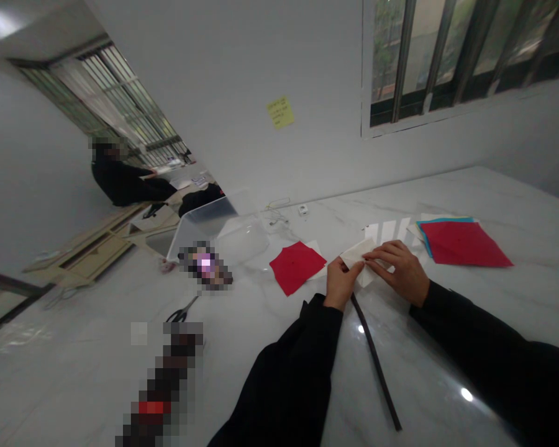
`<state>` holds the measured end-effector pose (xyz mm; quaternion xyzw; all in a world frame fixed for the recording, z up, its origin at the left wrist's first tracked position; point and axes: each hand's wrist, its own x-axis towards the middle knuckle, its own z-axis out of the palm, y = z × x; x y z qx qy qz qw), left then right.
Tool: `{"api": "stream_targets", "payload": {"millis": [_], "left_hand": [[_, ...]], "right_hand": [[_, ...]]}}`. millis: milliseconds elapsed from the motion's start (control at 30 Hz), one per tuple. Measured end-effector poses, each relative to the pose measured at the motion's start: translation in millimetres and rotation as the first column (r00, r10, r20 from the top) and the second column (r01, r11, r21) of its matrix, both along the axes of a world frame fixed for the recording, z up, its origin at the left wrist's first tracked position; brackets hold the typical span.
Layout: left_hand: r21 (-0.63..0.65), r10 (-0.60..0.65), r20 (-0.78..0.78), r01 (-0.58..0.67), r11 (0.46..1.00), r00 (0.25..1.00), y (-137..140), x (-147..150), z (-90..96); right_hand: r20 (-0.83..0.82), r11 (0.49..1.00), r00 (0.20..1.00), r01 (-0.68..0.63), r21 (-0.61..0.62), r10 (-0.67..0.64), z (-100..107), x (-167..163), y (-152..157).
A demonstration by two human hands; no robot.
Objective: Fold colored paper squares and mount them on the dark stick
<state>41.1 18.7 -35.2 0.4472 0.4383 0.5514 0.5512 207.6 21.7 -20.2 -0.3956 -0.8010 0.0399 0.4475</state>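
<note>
Pinching the white sheet (358, 250) (likely light and easily creased), the left hand (341, 284) and right hand (403, 271) grip best along its edges.

We hold 1 piece of white paper (354, 251), a pale, flat piece tilted at an angle and partly covered by our fingers; the left hand (343, 282) and the right hand (398, 273) pinch it between them. Below it we see 1 long, thin, dark strip (377, 361), straight and slanting down to the right, its upper end hidden near the left hand.
</note>
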Motion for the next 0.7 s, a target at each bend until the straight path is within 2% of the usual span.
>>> {"api": "stream_targets", "payload": {"millis": [333,700], "left_hand": [[-0.013,0.003,0.032,-0.002,1.000,0.999,-1.4,1.1,1.5],[-0.015,0.004,-0.007,-0.004,1.000,1.000,-2.3,0.9,3.9]], "right_hand": [[0.052,0.998,0.998,-0.035,0.046,0.033,5.6,4.0,0.7],[0.099,0.995,0.991,-0.093,0.046,0.088,13.3,10.2,2.7]]}}
